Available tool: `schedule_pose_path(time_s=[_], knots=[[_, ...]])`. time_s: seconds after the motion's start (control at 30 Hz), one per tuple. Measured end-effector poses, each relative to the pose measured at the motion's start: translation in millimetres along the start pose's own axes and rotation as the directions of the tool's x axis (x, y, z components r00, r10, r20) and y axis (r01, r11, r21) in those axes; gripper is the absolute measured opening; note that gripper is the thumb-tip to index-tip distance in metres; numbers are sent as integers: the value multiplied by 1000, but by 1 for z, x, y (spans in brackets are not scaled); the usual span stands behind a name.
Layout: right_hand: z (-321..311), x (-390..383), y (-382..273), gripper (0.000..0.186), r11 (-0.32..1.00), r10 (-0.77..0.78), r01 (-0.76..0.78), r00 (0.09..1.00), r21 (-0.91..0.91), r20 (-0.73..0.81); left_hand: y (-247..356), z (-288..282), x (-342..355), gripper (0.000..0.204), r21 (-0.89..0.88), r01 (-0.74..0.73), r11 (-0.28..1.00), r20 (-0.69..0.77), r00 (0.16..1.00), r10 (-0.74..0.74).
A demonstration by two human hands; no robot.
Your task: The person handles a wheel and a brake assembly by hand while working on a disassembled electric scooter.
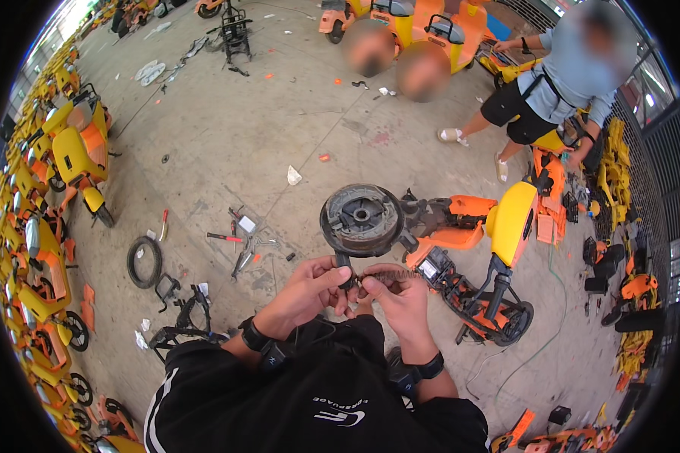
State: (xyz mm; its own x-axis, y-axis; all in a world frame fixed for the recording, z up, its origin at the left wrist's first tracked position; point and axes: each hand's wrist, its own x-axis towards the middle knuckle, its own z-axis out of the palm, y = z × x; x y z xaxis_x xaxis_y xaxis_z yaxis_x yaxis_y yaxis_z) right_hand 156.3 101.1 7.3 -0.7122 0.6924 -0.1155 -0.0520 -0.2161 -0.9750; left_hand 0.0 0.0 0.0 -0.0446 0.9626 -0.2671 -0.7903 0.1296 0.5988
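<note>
A round dark drum brake plate (361, 220) with worn grey shoes is held up in front of me. My left hand (306, 293) pinches the small lever and spring at its lower edge. My right hand (400, 296) grips the same lower part from the other side, fingers closed around a small dark piece. Both wrists wear black bands. Right behind the plate, an orange and yellow scooter frame (491, 249) lies on its side.
Loose hand tools (242, 238) and a black tyre (143, 262) lie on the concrete to the left. Yellow and orange scooters (60, 174) line the left edge. A person in a pale shirt (559, 83) bends over parts at the upper right.
</note>
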Motion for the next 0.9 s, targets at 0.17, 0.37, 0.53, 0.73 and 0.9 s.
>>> schedule_pose_path(time_s=[0.17,0.37,0.53,0.73,0.9], knots=[[7,5,2,19,993,40,-46,997,111,59,9,4,-4,23,12,31,999,-12,999,-31],[8,7,3,46,961,132,-115,990,251,-53,1,2,1,26,-9,24,1000,-78,997,-25],[4,11,6,53,933,220,-210,975,293,-1,6,5,-1,23,23,49,999,-74,996,-47],[0,16,3,54,925,266,-271,962,266,54,8,9,-3,22,88,29,996,-96,995,-20],[-4,19,8,54,924,286,-306,951,229,118,6,8,-4,22,74,40,996,-74,997,-34]])
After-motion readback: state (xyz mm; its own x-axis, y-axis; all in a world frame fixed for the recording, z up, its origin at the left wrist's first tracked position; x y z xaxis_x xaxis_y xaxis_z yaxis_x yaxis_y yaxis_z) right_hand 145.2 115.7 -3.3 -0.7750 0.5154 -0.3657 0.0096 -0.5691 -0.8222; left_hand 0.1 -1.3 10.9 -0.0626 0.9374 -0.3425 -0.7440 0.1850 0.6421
